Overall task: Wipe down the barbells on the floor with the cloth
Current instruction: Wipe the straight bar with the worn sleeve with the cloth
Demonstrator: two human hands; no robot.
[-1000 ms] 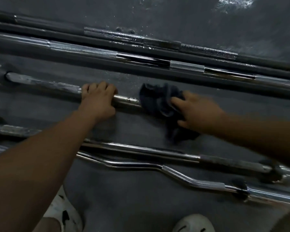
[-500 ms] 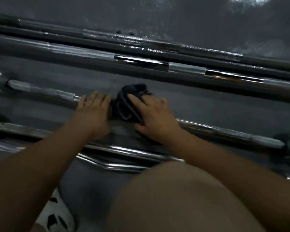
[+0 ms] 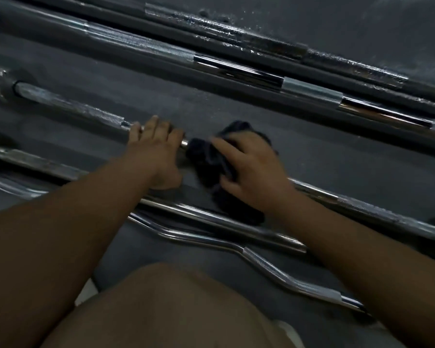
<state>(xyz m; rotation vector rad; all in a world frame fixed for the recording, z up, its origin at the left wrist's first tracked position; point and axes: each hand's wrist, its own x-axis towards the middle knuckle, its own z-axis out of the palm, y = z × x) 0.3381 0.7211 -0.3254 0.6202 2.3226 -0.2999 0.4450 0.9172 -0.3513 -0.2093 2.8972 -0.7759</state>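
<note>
Several barbells are laid side by side on the dark floor [image 3: 337, 156], and one of them, a short straight barbell [image 3: 70, 108], is being wiped. It is steadied by the left hand [image 3: 156, 151], whose fingers are held together and curled over the shaft just past the knurled stretch. A dark cloth [image 3: 209, 159] is bunched round the same shaft, close beside that hand. It is clamped there by the right hand [image 3: 255, 169], with the thumb spread to one side and the fingers wrapped over the top. How far the fingertips reach underneath cannot be told.

The likeliest fault is a missed patch: the metal covered by the left hand will be left unwiped unless that hand is shifted. If the steadying hold is slackened, the bar can be rolled by the rubbing stroke toward the neighbouring straight bar [image 3: 211, 217], and fingers can be nipped between the two. The loose end of the cloth is trailed over that neighbour, so it can be snagged there or on the knurling and pulled from the grasp. Grime may also be smeared rather than lifted once the cloth is carried to the long chrome barbell [image 3: 236, 69] and the speckled dark bar [image 3: 261, 43] beyond.
</note>
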